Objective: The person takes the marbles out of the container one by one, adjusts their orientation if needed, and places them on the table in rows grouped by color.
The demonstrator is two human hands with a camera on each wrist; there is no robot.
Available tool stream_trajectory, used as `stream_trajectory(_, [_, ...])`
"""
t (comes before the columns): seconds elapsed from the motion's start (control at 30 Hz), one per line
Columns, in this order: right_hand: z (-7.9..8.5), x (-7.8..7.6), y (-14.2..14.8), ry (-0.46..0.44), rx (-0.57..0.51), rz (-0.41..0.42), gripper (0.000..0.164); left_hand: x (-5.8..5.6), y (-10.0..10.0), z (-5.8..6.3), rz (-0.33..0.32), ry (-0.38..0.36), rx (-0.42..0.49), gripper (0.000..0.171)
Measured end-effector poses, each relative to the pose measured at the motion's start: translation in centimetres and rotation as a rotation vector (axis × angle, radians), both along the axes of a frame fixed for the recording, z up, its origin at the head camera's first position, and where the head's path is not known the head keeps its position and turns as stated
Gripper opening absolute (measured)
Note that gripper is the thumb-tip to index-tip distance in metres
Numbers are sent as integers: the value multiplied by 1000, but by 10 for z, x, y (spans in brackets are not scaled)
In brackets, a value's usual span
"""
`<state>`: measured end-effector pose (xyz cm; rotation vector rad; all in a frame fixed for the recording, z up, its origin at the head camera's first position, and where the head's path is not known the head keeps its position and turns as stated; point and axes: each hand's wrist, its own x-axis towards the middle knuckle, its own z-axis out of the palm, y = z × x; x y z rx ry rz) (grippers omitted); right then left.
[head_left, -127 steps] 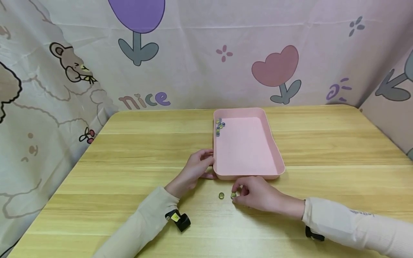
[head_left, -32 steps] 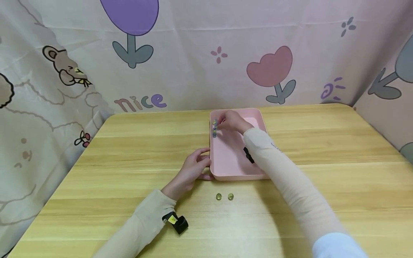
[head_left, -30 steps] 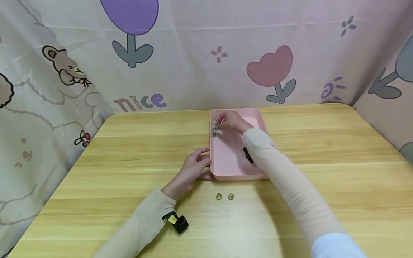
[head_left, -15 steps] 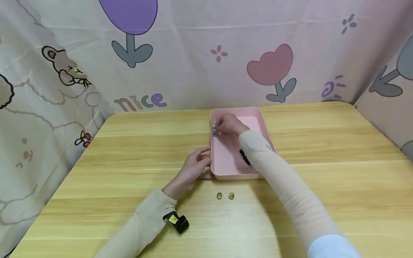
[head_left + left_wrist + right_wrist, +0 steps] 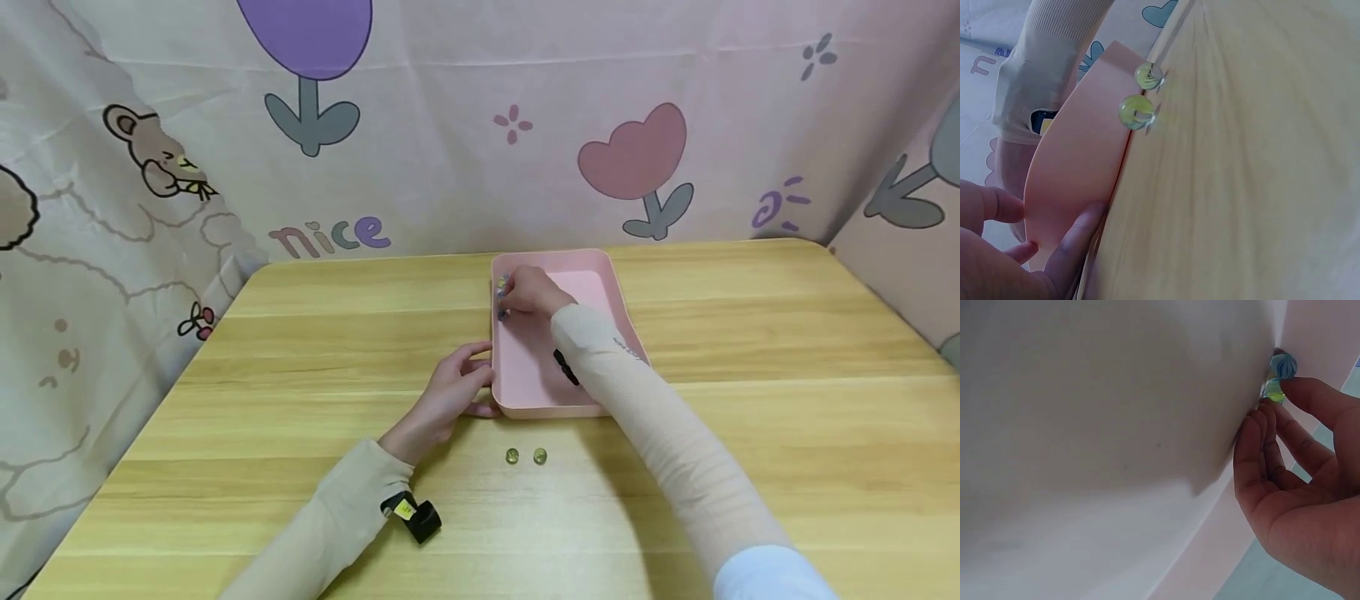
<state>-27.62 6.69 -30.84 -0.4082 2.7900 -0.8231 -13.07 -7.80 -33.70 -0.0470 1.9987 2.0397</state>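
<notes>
A pink tray (image 5: 536,375) lies on the wooden table, with several glass marbles along its far-left inner wall. My right hand (image 5: 534,292) reaches in there. In the right wrist view, its thumb and index finger pinch a yellow-green marble (image 5: 1274,392), beside a blue-striped marble (image 5: 1284,365). The fingers partly hide the other marbles in the head view. My left hand (image 5: 442,396) rests against the tray's left wall near the front corner, its fingers touching the outside. Two yellow-green marbles (image 5: 512,456) (image 5: 540,456) lie apart on the table before the tray.
The wooden table (image 5: 337,350) extends on both sides of the tray. A printed curtain (image 5: 450,150) hangs behind and at the sides. Black wrist cameras are strapped to both sleeves; the left one (image 5: 420,521) sits just above the table.
My right hand went from the table marbles into the tray's far-left part, then shifted slightly nearer along the marble row. One blue marble now sits apart at the row's near end. My left hand stays.
</notes>
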Motion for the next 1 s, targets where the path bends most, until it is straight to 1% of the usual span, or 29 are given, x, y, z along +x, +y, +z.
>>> stream_trajectory(0.13, [0, 2, -1, 11, -28, -16, 18, -1, 0, -1, 0, 4, 9, 53])
stream_trajectory(0.3, [-1, 3, -3, 39, -9, 4, 16, -1, -1, -3, 6, 6, 11, 52])
stream_trajectory(0.37, [-2, 2, -2, 27, 0, 14, 14, 0, 0, -3, 6, 1, 8, 52])
stream_trajectory(0.47, [-2, 2, 2, -19, -18, 13, 14, 0, 0, -3, 1, -3, 7, 52])
stream_trajectory(0.6, [2, 3, 9, -87, -105, -17, 14, 0, 1, -2, 6, -5, 3, 52])
stream_trajectory(0.7, [5, 4, 14, -118, -179, -42, 15, 0, 1, -2, 13, -6, -3, 52])
stream_trajectory(0.8, [6, 4, 20, -126, -231, -46, 14, 1, 1, -1, 13, -11, -8, 53])
stream_trajectory(1.0, [13, 5, 32, -111, -269, -30, 13, 1, 1, 0, 20, -17, -17, 54])
